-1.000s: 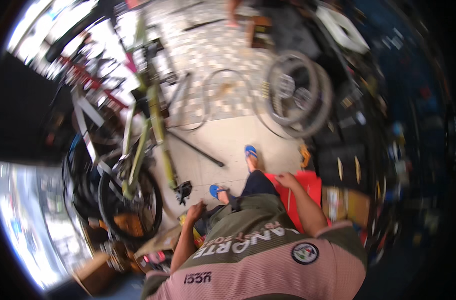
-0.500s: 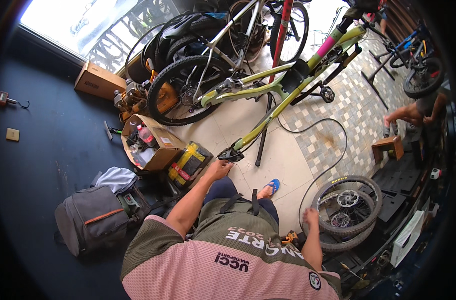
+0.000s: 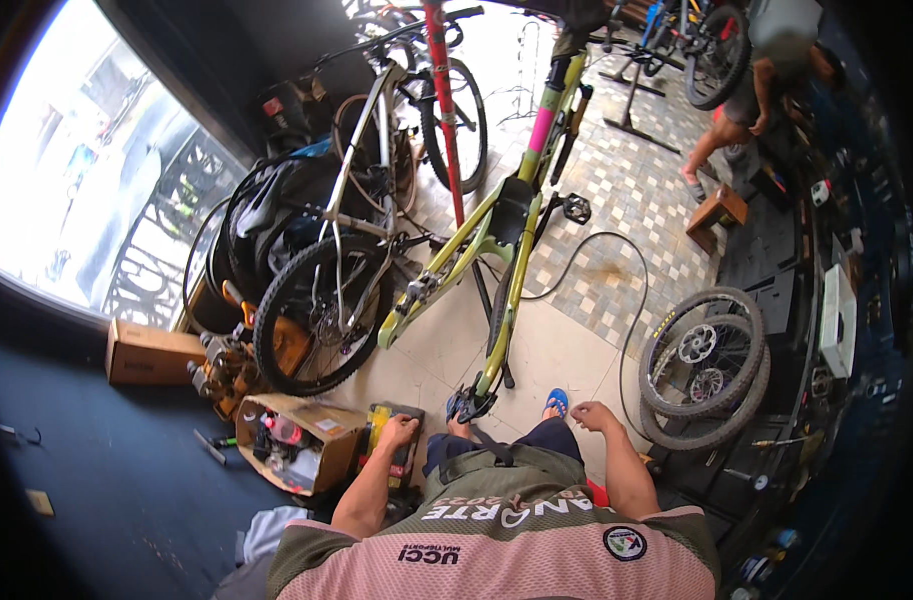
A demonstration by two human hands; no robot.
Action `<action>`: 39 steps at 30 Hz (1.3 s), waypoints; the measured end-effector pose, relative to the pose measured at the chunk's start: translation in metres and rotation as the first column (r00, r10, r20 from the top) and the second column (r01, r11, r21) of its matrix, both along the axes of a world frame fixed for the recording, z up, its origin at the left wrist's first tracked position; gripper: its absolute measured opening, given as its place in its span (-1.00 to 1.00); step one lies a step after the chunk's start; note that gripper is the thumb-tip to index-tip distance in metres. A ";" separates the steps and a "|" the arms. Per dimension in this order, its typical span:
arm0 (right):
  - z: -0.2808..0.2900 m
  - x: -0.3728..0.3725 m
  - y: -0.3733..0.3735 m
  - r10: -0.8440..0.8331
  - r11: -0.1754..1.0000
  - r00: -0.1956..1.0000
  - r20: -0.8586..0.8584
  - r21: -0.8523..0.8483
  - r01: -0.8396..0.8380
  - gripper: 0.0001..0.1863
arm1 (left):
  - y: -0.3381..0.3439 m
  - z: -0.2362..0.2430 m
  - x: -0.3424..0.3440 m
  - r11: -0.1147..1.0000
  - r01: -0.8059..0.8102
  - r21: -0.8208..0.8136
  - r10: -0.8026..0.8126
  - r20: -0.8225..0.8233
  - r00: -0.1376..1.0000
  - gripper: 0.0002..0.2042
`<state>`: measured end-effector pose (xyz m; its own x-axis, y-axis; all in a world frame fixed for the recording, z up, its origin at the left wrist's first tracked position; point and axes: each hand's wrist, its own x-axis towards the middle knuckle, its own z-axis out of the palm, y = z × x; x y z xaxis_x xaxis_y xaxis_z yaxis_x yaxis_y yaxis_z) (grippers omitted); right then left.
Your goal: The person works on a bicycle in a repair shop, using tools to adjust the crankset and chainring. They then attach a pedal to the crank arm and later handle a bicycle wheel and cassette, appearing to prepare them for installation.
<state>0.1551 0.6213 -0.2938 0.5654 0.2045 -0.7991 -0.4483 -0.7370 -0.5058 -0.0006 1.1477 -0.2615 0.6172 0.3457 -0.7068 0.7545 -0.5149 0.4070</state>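
- Brown cardboard box (image 3: 155, 352), far left of the green bike frame (image 3: 520, 275), against the dark wall; flat sides toward the camera, contents out of sight.
- Open cardboard box (image 3: 335, 440), left of the frame's lower end. Inside: a clear bottle with pinkish-red contents (image 3: 284, 430) and a jumble of small dark and pale items, too mixed to sort.
- Bike with silver tubes and a black knobbly tyre (image 3: 267, 330), leaning upright just left of the frame.
- Dark box with yellow bands (image 3: 379, 415), between the open carton and the frame's lower end; partly covered by the hand, inside not visible.
- Left hand (image 3: 399, 432), just left of the frame's lower end, in front of the banded box. Fingers curled in, narrow; could not tell whether it held anything or touched the box.
- Frame itself stood ahead of the person, lower end between the two hands and nearer the left; red post (image 3: 444, 110) to its left.
- Right hand (image 3: 599, 417), right of the frame's lower end, apart from it. Fingers half bent, narrow gap to the thumb; could not tell if something small sat there.
- Two wheels (image 3: 647, 372), overlapping, well right of the frame.
- Wooden box-like stool (image 3: 719, 212), right of the frame, beside a seated person (image 3: 767, 90).
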 end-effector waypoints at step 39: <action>-0.065 0.338 -0.331 -0.069 0.998 0.974 0.216 0.020 0.067 -0.58 | -0.365 -0.024 0.321 0.995 0.095 -0.016 -0.096 -0.168 0.981 -0.52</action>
